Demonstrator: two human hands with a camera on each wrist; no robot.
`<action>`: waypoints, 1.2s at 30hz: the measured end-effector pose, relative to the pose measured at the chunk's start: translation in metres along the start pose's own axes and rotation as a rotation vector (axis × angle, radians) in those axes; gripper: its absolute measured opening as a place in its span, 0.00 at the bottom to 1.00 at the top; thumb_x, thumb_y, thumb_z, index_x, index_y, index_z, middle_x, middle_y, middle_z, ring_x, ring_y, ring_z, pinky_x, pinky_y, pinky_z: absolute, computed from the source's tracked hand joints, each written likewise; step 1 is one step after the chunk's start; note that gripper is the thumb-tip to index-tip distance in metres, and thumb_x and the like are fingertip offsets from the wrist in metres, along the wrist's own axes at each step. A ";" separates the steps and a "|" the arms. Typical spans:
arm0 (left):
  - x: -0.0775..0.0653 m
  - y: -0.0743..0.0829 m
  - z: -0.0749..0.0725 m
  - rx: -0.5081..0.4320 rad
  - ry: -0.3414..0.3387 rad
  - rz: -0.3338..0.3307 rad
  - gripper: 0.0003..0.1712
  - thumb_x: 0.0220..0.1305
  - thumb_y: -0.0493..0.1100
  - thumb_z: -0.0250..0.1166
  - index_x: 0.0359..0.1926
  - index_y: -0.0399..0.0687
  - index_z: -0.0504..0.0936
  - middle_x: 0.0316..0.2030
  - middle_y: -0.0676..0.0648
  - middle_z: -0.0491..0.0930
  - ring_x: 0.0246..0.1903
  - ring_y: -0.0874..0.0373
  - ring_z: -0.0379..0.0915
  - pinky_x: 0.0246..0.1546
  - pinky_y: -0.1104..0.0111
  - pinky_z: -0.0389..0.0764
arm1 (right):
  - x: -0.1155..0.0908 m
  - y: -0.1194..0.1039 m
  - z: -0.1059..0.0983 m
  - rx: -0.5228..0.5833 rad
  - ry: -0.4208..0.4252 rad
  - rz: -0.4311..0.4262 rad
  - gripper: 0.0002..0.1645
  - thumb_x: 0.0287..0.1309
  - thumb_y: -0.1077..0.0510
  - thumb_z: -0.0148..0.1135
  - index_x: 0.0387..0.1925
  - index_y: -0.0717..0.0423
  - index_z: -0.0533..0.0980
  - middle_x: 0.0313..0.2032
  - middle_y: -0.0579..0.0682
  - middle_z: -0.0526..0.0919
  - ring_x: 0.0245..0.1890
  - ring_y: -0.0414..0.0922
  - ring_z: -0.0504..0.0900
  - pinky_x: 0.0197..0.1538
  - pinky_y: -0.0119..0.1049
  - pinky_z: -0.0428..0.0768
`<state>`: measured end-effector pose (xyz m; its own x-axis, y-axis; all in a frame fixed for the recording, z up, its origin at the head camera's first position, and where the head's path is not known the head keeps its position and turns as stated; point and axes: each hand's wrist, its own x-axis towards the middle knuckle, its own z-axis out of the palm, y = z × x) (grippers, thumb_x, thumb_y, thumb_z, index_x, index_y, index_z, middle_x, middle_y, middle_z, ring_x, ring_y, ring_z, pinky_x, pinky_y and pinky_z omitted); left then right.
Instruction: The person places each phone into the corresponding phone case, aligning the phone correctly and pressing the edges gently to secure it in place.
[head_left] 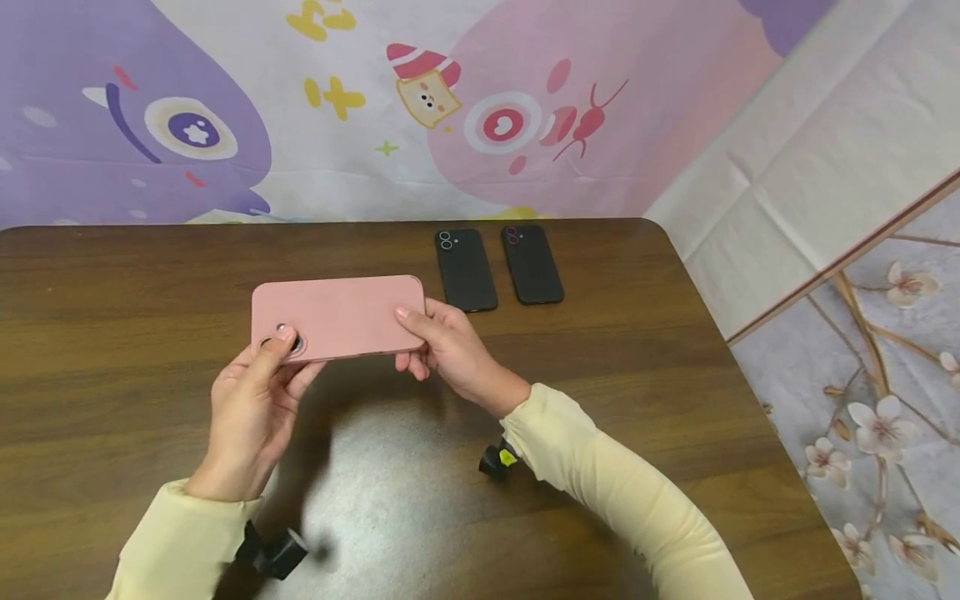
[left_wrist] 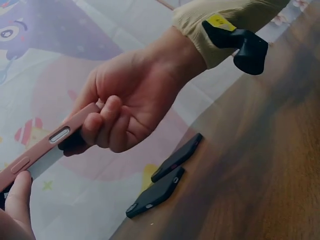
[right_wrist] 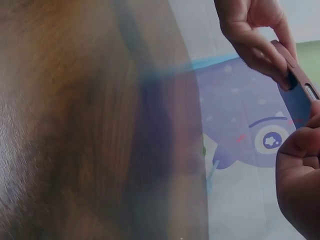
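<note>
A phone in a pink case (head_left: 341, 315) is held up over the table, back towards the head camera and long side across. My left hand (head_left: 253, 404) grips its left end, thumb over the camera lenses. At the other end my right hand (head_left: 461, 358) pinches the corner, thumb on the back and fingers beneath. In the left wrist view, the pink edge (left_wrist: 42, 147) shows a side button and a slot, with a shiny reflecting face under it. The right wrist view catches both hands at the phone's edge (right_wrist: 295, 70).
Two black phones (head_left: 467, 271) (head_left: 533, 265) lie side by side at the back of the wooden table (head_left: 637, 358), camera ends away from me. A cloth with cartoon figures (head_left: 360, 158) hangs behind the table. Black wrist-worn devices (head_left: 281, 554) stick out below both sleeves.
</note>
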<state>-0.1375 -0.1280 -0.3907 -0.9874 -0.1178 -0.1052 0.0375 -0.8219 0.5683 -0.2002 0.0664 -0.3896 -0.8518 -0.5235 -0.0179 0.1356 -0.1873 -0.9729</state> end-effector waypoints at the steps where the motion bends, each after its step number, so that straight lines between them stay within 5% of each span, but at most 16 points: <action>1: 0.000 -0.001 0.000 0.001 0.000 0.002 0.07 0.65 0.30 0.55 0.36 0.34 0.80 0.29 0.42 0.85 0.31 0.56 0.84 0.39 0.65 0.84 | 0.000 0.000 0.000 0.014 0.006 0.004 0.10 0.70 0.60 0.41 0.33 0.56 0.68 0.13 0.41 0.77 0.10 0.33 0.69 0.14 0.23 0.66; 7: 0.000 -0.011 0.002 0.039 -0.028 -0.008 0.06 0.64 0.30 0.56 0.36 0.36 0.80 0.31 0.45 0.85 0.33 0.58 0.84 0.42 0.66 0.83 | -0.003 0.003 0.002 0.099 0.066 0.046 0.10 0.71 0.60 0.40 0.33 0.55 0.67 0.13 0.42 0.78 0.10 0.33 0.71 0.15 0.23 0.67; 13: -0.004 -0.026 0.006 0.291 -0.172 -0.046 0.09 0.68 0.36 0.53 0.40 0.42 0.81 0.40 0.48 0.85 0.43 0.60 0.82 0.50 0.66 0.80 | -0.003 0.004 0.008 0.147 0.063 0.044 0.10 0.72 0.58 0.39 0.35 0.54 0.67 0.14 0.42 0.80 0.12 0.34 0.74 0.17 0.25 0.71; 21: -0.005 -0.024 0.009 0.228 -0.114 0.021 0.09 0.68 0.34 0.53 0.36 0.40 0.81 0.38 0.47 0.86 0.41 0.59 0.82 0.47 0.66 0.81 | -0.004 0.003 0.010 0.124 -0.041 0.087 0.09 0.69 0.60 0.42 0.33 0.56 0.68 0.15 0.43 0.81 0.12 0.36 0.76 0.16 0.25 0.71; 27: -0.005 -0.016 0.007 0.224 -0.102 -0.005 0.14 0.70 0.34 0.46 0.37 0.40 0.80 0.33 0.47 0.86 0.34 0.59 0.83 0.37 0.69 0.85 | -0.007 0.000 0.007 0.040 -0.130 0.083 0.25 0.69 0.52 0.36 0.25 0.61 0.73 0.14 0.45 0.80 0.10 0.37 0.75 0.15 0.27 0.70; 36: -0.004 -0.011 0.006 0.264 -0.034 -0.061 0.16 0.70 0.35 0.44 0.32 0.42 0.78 0.25 0.50 0.83 0.25 0.63 0.81 0.26 0.73 0.84 | -0.006 -0.005 0.004 -0.079 -0.064 0.118 0.27 0.70 0.46 0.36 0.29 0.61 0.73 0.15 0.44 0.77 0.11 0.39 0.73 0.16 0.28 0.70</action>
<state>-0.1348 -0.1148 -0.3918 -0.9914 -0.0505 -0.1211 -0.0590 -0.6525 0.7555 -0.1938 0.0671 -0.3841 -0.7981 -0.5901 -0.1215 0.1907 -0.0562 -0.9800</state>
